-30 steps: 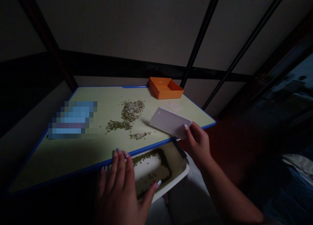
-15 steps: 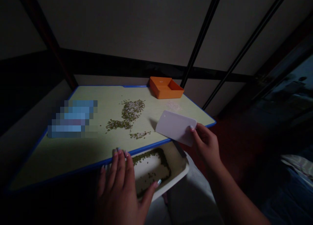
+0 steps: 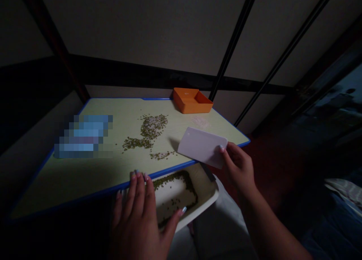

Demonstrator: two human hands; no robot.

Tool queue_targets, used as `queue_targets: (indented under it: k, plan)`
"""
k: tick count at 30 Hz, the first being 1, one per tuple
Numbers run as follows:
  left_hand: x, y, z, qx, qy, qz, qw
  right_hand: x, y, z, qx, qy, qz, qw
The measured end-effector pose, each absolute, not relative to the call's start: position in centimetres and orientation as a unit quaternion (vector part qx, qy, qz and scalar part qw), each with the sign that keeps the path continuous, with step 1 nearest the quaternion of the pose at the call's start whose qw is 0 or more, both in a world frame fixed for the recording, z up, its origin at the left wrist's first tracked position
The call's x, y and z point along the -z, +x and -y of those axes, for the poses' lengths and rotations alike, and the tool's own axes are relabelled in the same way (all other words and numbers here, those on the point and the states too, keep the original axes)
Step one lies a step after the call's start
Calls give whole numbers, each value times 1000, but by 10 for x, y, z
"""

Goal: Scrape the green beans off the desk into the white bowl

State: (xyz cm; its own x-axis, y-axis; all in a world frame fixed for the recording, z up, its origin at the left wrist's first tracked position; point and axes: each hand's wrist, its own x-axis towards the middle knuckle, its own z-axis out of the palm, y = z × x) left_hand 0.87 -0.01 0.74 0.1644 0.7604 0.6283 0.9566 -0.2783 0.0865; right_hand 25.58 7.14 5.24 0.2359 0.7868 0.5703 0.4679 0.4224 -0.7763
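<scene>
My right hand (image 3: 239, 167) pinches the right edge of a white plastic scraper (image 3: 202, 145), a flat card with a small hole in one corner. The scraper is tilted over the table's front edge. Left of it on the table lie small green beans (image 3: 151, 128) mixed with white grains, in a heap with a thin trail nearer me. Under the table edge is a white tray (image 3: 203, 211) with green beans along its inner sides. My left hand (image 3: 138, 214) lies over the tray's left part, fingers stretched out, fingertips at the table's blue rim and thumb apart.
An orange open box (image 3: 195, 103) stands at the back right of the pale table (image 3: 113, 109). A small patch of white grains (image 3: 200, 121) lies before it. A blurred-out blue item (image 3: 85, 137) is at the left. Dark panels rise behind the table.
The scraper has shifted very slightly to the left in my right hand. My left hand, the tray and the bean heap look the same.
</scene>
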Motion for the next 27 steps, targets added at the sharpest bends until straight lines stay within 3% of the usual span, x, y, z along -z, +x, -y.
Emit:
queue_targets:
  k: [16, 27]
  plan:
    - [-8, 9, 3, 290, -746, 577, 162, -47, 248, -75, -185, -504, 598, 595]
    - [-7, 8, 2, 288, -742, 585, 154, -45, 256, -76, -116, -537, 569, 612]
